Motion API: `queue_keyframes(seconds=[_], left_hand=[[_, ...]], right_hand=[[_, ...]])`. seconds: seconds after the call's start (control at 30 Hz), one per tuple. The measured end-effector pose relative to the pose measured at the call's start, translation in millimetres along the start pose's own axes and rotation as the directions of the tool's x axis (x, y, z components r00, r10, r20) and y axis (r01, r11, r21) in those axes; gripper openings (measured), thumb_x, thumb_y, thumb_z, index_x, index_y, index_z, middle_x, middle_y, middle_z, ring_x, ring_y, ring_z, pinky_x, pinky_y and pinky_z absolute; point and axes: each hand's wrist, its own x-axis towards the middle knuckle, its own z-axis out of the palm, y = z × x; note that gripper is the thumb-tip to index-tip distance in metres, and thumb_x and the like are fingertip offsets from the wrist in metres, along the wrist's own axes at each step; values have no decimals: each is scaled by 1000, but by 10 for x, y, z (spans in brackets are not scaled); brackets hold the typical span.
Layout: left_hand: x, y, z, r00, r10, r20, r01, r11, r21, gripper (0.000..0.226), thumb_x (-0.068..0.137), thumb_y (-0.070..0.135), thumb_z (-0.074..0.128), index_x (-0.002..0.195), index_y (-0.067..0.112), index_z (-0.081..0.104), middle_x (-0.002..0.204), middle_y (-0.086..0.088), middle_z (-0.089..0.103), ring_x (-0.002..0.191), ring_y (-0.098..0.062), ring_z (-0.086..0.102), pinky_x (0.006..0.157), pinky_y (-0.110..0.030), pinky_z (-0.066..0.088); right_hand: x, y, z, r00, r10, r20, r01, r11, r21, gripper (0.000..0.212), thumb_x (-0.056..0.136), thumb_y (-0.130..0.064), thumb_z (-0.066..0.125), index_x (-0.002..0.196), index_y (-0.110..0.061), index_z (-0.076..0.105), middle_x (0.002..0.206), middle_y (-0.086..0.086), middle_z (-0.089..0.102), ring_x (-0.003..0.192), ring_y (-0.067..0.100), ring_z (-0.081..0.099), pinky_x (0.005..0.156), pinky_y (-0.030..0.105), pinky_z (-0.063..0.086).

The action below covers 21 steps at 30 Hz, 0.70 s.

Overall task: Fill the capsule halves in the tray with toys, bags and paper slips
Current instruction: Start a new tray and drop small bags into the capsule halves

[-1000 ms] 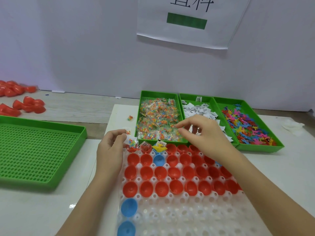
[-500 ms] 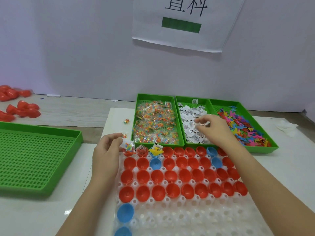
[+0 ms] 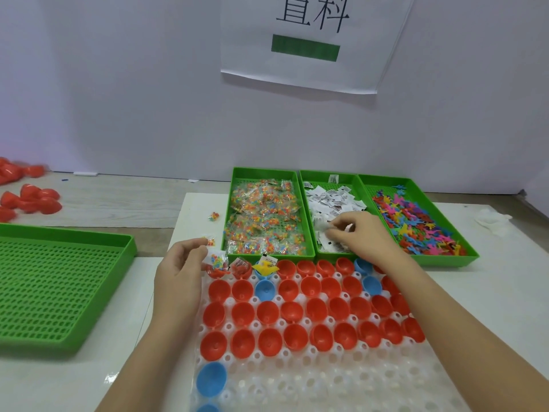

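Note:
A clear capsule tray (image 3: 341,379) holds rows of red capsule halves (image 3: 269,313) and a few blue capsule halves (image 3: 211,379). My left hand (image 3: 181,272) pinches a small bag of coloured beads (image 3: 216,259) over the tray's far left corner capsule. Two neighbouring far-row capsules hold contents, one with a yellow toy (image 3: 265,267). My right hand (image 3: 361,233) reaches into the middle green bin of paper slips (image 3: 329,200), fingers curled among the slips. The bead bag bin (image 3: 264,215) lies to its left, the toy bin (image 3: 416,221) to its right.
A large empty green mesh tray (image 3: 59,281) lies at the left. Loose red capsule halves (image 3: 32,197) sit on the wooden surface at far left. Two stray bead bags (image 3: 214,216) lie on the white table left of the bins. A paper sign (image 3: 312,40) hangs on the wall.
My right hand moved from above the bead bag bin rightward into the paper slip bin. My left hand keeps holding the bead bag at the tray's corner.

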Motion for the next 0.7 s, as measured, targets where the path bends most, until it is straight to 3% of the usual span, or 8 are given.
queue_keyframes(seconds=[0.1, 0.2, 0.3, 0.37, 0.5, 0.7], left_hand=[[-11, 16, 2, 1000, -4, 10, 4, 1000, 0, 18, 94, 13, 53, 92, 22, 69, 96, 0, 69, 81, -14, 60, 80, -35, 50], [-20, 33, 5, 1000, -3, 7, 3, 1000, -1, 18, 94, 12, 52, 92, 21, 68, 97, -2, 69, 87, -18, 60, 82, -35, 49], [-27, 29, 9, 1000, 4, 2, -4, 1000, -2, 19, 95, 12, 52, 92, 23, 68, 95, 2, 68, 88, -17, 59, 81, -33, 48], [-30, 9, 10, 1000, 13, -4, -13, 1000, -7, 21, 94, 12, 54, 90, 25, 69, 91, 10, 68, 86, -14, 58, 77, -29, 46], [-26, 1, 11, 1000, 27, -5, -27, 1000, 4, 23, 94, 12, 54, 88, 28, 69, 87, 22, 69, 89, -13, 60, 77, -28, 45], [-35, 2, 2, 1000, 25, 0, -25, 1000, 20, 21, 94, 14, 54, 90, 27, 70, 87, 22, 68, 86, -7, 58, 80, -28, 46]], right_hand=[[-54, 25, -71, 997, 16, -74, -8, 994, 113, 21, 91, -33, 61, 75, -23, 70, 63, -18, 63, 57, 11, 51, 56, 25, 39], [-127, 69, -185, 998, 2, -69, 8, 991, 131, 18, 93, -30, 59, 78, -33, 68, 59, -11, 62, 49, 2, 45, 53, 24, 36], [-195, 120, -308, 996, 18, -87, 2, 974, 225, 21, 91, -16, 64, 95, -36, 67, 72, -6, 69, 54, -1, 57, 54, 14, 47], [-225, 164, -338, 998, 25, -51, -12, 972, 235, 26, 88, -10, 66, 103, -32, 65, 69, 1, 70, 57, 3, 63, 58, 14, 50], [-240, 183, -286, 997, 58, -45, -45, 967, 251, 11, 90, -19, 65, 94, -28, 64, 68, -1, 71, 58, 10, 67, 67, 28, 52], [-241, 146, -268, 981, -16, -196, 34, 996, 86, 3, 84, -36, 67, 81, -37, 66, 94, -18, 61, 76, 3, 54, 61, 20, 36]])
